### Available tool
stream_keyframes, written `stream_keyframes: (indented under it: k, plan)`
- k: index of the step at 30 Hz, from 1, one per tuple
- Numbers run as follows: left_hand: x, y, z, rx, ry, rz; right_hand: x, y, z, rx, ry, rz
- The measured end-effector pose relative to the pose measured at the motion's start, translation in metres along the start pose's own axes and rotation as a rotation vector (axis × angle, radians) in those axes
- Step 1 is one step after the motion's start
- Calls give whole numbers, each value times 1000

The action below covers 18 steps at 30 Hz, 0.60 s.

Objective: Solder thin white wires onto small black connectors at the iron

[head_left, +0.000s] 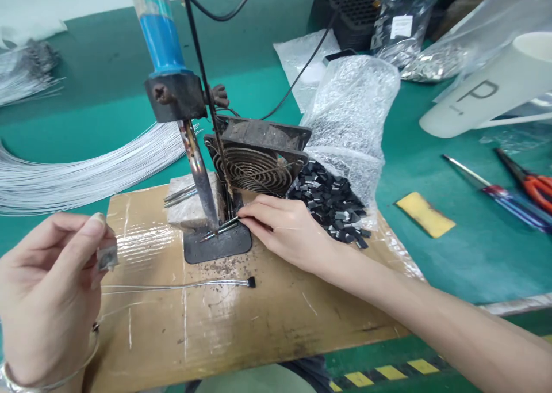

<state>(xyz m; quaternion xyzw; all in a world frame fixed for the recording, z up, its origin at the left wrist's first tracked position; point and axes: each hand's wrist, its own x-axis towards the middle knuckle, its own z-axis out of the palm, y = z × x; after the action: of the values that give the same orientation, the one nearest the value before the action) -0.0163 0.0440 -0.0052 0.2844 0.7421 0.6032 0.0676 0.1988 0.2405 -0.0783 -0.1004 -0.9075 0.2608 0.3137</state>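
My left hand [56, 272] is closed in a pinch on a small grey piece [107, 257], whose kind I cannot make out. It is held above the left side of the cardboard. My right hand [287, 232] grips slim metal tweezers [221, 230], their tips pointing left over a black pad [215, 251]. The tip of a blue-handled soldering iron [199, 171], fixed pointing down, is right at the tweezers. In front of the pad lies a thin white wire bundle with a black connector [251, 282] at its right end.
Behind the pad are a grimy fan [259, 166] and a whitish block [194, 206]. Black connectors [330, 200] spill from a bubble-wrap bag [351, 105]. White wires [86, 174] curve at left. A yellow sponge [425, 213], screwdriver [500, 196], orange-handled pliers [532, 180] and white cup [487, 88] lie right.
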Motion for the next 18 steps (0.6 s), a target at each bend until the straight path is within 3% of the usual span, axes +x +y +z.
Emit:
stream_keyframes:
  k: [8, 18]
  plan:
    - [-2, 2, 2, -27, -23, -28, -3, -3, 1, 35, 42, -16]
    - [-4, 2, 0, -3, -22, -49, -8, -15, -7, 85, -62, 20]
